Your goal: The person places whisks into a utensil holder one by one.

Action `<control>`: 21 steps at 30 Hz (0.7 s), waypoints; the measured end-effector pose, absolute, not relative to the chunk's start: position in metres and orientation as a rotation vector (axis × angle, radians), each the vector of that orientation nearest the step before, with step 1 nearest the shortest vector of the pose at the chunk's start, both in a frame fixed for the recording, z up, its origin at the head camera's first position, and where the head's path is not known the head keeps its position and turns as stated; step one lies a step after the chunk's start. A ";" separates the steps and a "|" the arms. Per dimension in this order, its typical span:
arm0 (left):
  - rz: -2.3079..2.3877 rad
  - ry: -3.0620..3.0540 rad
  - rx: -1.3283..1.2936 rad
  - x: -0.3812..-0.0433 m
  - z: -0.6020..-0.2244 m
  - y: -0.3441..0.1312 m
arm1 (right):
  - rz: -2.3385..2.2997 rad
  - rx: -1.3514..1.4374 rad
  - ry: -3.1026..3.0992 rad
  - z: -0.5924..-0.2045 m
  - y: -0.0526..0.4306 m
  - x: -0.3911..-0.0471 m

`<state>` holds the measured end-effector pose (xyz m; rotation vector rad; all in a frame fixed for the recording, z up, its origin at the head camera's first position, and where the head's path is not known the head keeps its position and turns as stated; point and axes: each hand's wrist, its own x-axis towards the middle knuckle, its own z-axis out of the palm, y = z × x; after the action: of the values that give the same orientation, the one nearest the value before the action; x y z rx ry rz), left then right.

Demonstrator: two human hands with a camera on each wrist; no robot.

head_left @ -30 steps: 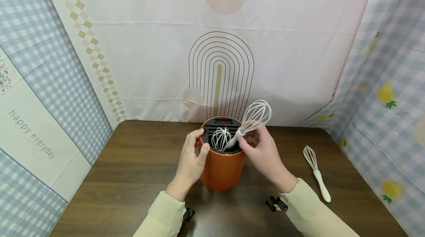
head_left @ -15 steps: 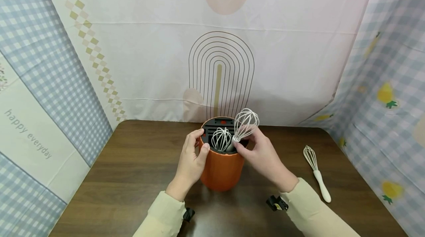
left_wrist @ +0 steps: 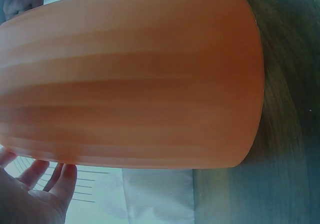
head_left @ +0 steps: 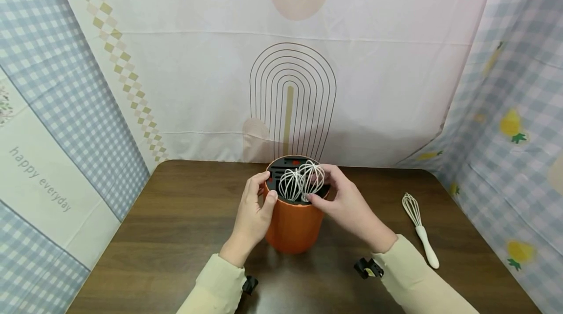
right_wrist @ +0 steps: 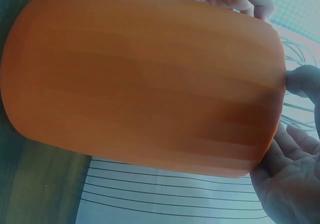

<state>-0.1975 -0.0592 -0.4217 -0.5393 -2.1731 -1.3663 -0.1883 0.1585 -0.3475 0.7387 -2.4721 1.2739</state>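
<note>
A round orange knife holder (head_left: 292, 228) with a black slotted top (head_left: 286, 161) stands upright on the table. My left hand (head_left: 252, 209) grips its left side near the rim, thumb in front. Two white wire whisks poke out of the top, handles down inside and hidden. My right hand (head_left: 352, 206) pinches the right whisk (head_left: 313, 177) low on its wires, fingertips right at the rim. Beside it the other whisk (head_left: 291, 185) stands untouched. The holder's ribbed wall (left_wrist: 130, 83) fills the left wrist view, with left fingers (left_wrist: 65, 184) along its edge.
A third whisk (head_left: 420, 231) with a white handle lies on the brown wooden table (head_left: 176, 235), to the right of the right hand. A white patterned cloth (head_left: 198, 84) hangs behind the table, with blue checked cloths at both sides.
The whisk in my right hand has gone from slanting high over the holder to down inside it, just its wires showing. My right hand shifted slightly; the left stayed put.
</note>
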 end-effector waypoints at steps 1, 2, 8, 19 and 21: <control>-1.365 -2.177 -0.538 -0.197 -0.422 -0.059 | 1.284 0.752 -2.466 -0.344 0.158 -0.186; -1.366 -2.180 -0.536 -0.197 -0.422 -0.059 | 1.292 0.766 -2.462 -0.340 0.157 -0.183; -1.364 -2.187 -0.535 -0.197 -0.421 -0.059 | 1.309 0.786 -2.461 -0.321 0.152 -0.167; -1.385 -2.178 -0.545 -0.197 -0.420 -0.060 | 1.280 0.807 -2.366 -0.343 0.171 -0.184; -1.391 -2.171 -0.549 -0.197 -0.420 -0.060 | 1.290 0.798 -2.346 -0.338 0.173 -0.180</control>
<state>-0.1970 -0.0595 -0.4200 -0.5493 -2.1713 -1.3910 -0.1797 0.1733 -0.3377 0.7975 -2.3458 1.2898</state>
